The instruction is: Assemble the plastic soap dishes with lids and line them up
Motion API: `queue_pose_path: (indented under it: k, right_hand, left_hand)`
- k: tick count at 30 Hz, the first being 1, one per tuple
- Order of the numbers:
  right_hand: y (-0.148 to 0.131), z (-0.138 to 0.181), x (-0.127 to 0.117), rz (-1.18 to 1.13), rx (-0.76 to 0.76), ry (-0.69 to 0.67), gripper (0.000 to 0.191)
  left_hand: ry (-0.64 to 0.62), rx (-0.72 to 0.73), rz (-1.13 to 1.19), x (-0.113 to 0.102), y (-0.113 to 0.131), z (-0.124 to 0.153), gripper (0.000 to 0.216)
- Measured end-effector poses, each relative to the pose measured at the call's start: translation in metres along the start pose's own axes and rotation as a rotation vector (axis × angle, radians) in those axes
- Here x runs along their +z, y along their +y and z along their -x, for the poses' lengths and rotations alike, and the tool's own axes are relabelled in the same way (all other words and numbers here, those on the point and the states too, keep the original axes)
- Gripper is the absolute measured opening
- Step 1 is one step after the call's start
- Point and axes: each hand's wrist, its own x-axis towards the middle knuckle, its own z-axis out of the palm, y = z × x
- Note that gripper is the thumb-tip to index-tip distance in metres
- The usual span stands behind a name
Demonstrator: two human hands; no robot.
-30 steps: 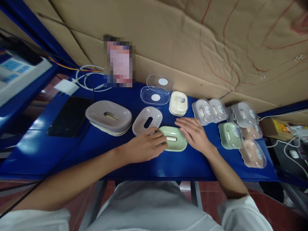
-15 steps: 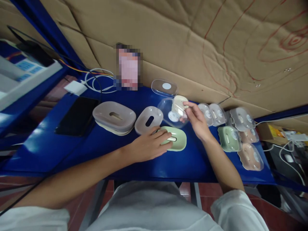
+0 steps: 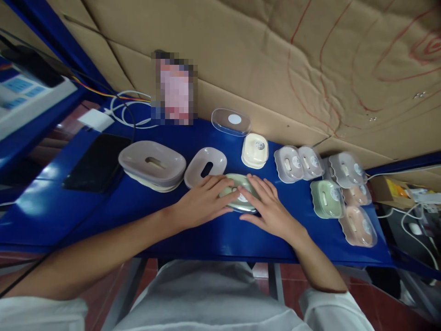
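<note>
A light green soap dish (image 3: 238,178) sits on the blue table, with a clear lid (image 3: 245,209) bearing a round white label over it. My left hand (image 3: 204,201) grips the left end, its fingers reaching across the lid. On the right end, my right hand (image 3: 270,208) is around the lid, thumb at the near edge and fingers towards the far edge. The hands hide much of the dish, and whether the lid is fully seated I cannot tell. Left of them lies a pale grey slotted tray (image 3: 217,158); behind stands a cream soap dish (image 3: 255,149).
Stacked larger grey trays (image 3: 153,156) stand left, beside a black flat device (image 3: 98,163) and a white charger (image 3: 95,120). Another clear lid (image 3: 223,123) lies by the cardboard wall (image 3: 241,59). Several lidded soap dishes stand right, including a green one (image 3: 325,198) and a peach one (image 3: 356,225).
My right hand has brought the clear lid from above the cream dish down and nearer, onto the green dish. My left hand remains at the green dish's left end.
</note>
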Motion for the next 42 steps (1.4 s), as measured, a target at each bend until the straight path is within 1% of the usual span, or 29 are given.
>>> queue_pose_path:
  k: [3,6,8,11,15,17,20,23,27,32,35,37,38,39,40,42]
  right_hand:
    - [0.005,-0.002,0.002,0.056,-0.034,0.023,0.065]
    - [0.014,-0.004,0.004,0.048,-0.095,0.060,0.061]
    - [0.019,-0.005,0.006,0.067,-0.120,0.076,0.063]
    - [0.021,-0.005,0.012,0.115,-0.144,0.090,0.071]
    - [0.019,-0.004,0.019,0.182,-0.155,0.175,0.076]
    - [0.018,-0.003,0.022,0.222,-0.157,0.209,0.076]
    - [0.018,-0.002,0.024,0.253,-0.137,0.232,0.069]
    - [0.021,-0.003,0.023,0.188,-0.065,0.199,0.061]
    - [0.024,-0.004,0.021,0.074,0.030,0.120,0.058]
    - [0.026,-0.007,0.025,0.034,0.039,0.113,0.061]
    - [0.032,-0.006,0.020,-0.016,0.004,0.133,0.059]
    - [0.036,-0.004,0.009,-0.004,-0.004,0.194,0.057]
    - [0.039,-0.001,0.001,0.027,0.018,0.254,0.057]
    - [0.043,0.002,-0.007,0.075,0.071,0.326,0.057]
    - [0.048,0.006,-0.015,0.137,0.154,0.410,0.059]
    - [0.062,0.015,-0.028,0.272,0.375,0.570,0.063]
  left_hand:
    - [0.017,-0.001,0.062,0.000,-0.002,0.000,0.056]
    - [0.045,-0.023,0.081,0.001,-0.005,-0.001,0.049]
    - [0.055,-0.038,0.083,0.000,-0.006,-0.001,0.044]
    - [0.049,-0.042,0.061,-0.001,-0.008,-0.002,0.040]
    - [0.056,-0.037,0.031,-0.001,-0.009,-0.002,0.036]
    - [0.062,-0.036,0.049,0.000,-0.009,-0.002,0.034]
    - [0.070,-0.039,0.076,0.003,-0.008,-0.002,0.033]
    - [0.068,-0.062,0.091,0.003,-0.008,-0.002,0.031]
    - [0.061,-0.081,0.106,0.002,-0.009,-0.004,0.032]
    - [0.035,-0.073,0.066,0.001,-0.012,-0.003,0.034]
    - [0.078,-0.060,0.054,-0.001,-0.011,-0.003,0.038]
    - [0.134,-0.089,0.037,-0.005,-0.010,-0.004,0.040]
    - [0.161,-0.120,0.019,-0.008,-0.009,-0.004,0.040]
    - [0.178,-0.159,-0.007,-0.010,-0.008,-0.005,0.038]
    - [0.182,-0.198,-0.037,-0.012,-0.008,-0.005,0.034]
    - [0.147,-0.254,-0.094,-0.014,-0.007,-0.005,0.027]
